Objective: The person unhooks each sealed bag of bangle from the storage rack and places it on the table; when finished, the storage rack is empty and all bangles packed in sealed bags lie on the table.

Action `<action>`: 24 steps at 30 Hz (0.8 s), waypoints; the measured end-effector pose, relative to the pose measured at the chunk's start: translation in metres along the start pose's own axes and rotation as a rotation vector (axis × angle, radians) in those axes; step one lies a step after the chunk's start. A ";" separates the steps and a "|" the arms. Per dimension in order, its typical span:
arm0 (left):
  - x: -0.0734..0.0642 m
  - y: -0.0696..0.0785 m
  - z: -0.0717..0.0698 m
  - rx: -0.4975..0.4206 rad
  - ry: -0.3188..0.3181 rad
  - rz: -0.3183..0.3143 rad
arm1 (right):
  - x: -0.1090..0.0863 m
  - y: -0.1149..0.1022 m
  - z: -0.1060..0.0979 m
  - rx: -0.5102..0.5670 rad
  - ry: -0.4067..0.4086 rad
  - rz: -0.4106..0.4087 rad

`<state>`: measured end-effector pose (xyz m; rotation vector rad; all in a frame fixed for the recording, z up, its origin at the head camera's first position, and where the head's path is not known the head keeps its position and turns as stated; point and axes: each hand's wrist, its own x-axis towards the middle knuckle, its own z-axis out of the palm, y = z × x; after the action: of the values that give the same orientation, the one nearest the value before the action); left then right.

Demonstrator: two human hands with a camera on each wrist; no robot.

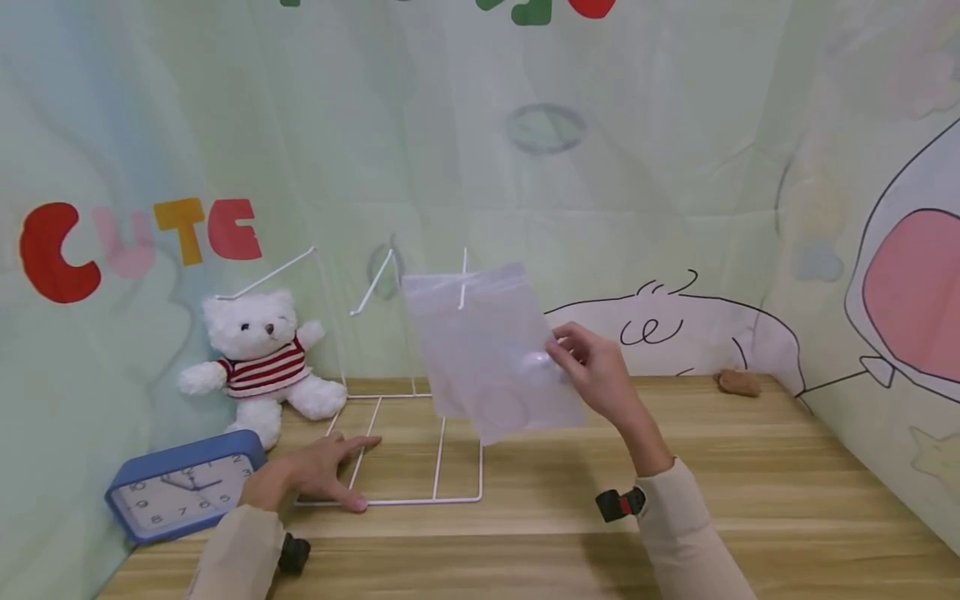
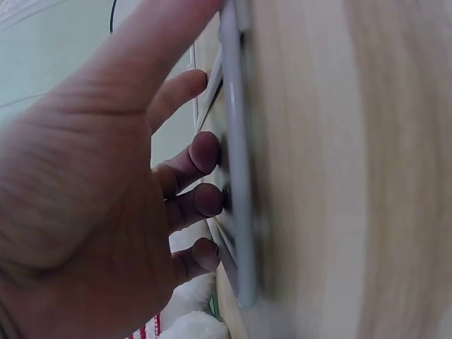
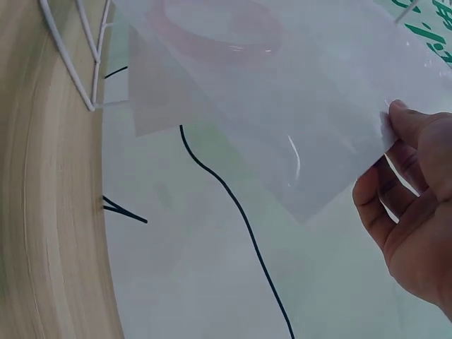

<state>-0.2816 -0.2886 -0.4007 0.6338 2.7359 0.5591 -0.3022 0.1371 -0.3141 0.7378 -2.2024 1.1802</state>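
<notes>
A white wire rack stands on the table, with slanting prongs at its top. A translucent plastic zip bag overlaps the right prong, its zip strip along the top. A faint pinkish ring shows in its lower part. My right hand pinches the bag's right edge between thumb and fingers, also seen in the right wrist view. Behind that bag, a second translucent sheet shows in the right wrist view. My left hand lies over the rack's base, fingers spread, thumb at the front wire.
A white teddy bear in a striped shirt sits behind the left hand. The blue clock leans at the table's left, close to the left wrist. At the back right lies a small brown object. A printed curtain surrounds the table.
</notes>
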 end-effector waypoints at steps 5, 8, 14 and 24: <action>0.000 -0.001 -0.001 -0.001 0.002 -0.005 | 0.001 0.001 -0.006 0.047 -0.018 0.022; 0.001 -0.002 -0.001 0.014 -0.004 0.004 | 0.001 0.001 -0.009 0.074 -0.037 0.028; 0.001 -0.001 0.000 0.015 -0.013 -0.008 | -0.001 -0.001 -0.016 0.140 -0.095 0.066; 0.000 0.000 0.002 0.014 0.000 -0.022 | -0.002 -0.010 -0.027 0.231 -0.163 0.110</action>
<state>-0.2812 -0.2877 -0.4020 0.6059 2.7457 0.5350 -0.2887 0.1563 -0.2964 0.8415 -2.2874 1.4955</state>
